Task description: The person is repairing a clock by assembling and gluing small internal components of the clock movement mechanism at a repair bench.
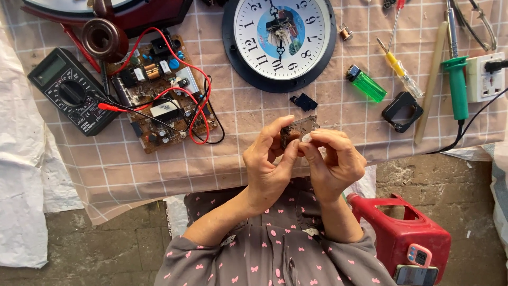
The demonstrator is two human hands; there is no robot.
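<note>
Both hands meet just above the person's chest, fingers clamped on a small translucent dark plastic housing (298, 130). The left hand (269, 168) grips its left edge, thumb curled up along one side and the other fingers wrapped behind, while the right hand (334, 161) pinches its right edge, thumb and forefinger pressed together on it; a small pale disc shows at the right fingertips (309, 136), what it is cannot be told. The housing sits between the two sets of fingertips, held clear of the checked tablecloth (132, 172). Just beyond the fingertips lies a small black plastic piece (304, 101), and past that a round wall clock (279, 41) with a black rim, face up. Out to the left of the left fingers lies a brown circuit board (161, 92) with red and black wires over it, and further left a black multimeter (71, 91). To the right of the right fingers sit a green lighter (366, 83), a yellow-handled screwdriver (399, 71), a black square frame (402, 111), a green-handled soldering iron (456, 79) and a white power socket (484, 77). Below the right wrist stands a red plastic stool (405, 233) with a pink phone-like gadget on it.
</note>
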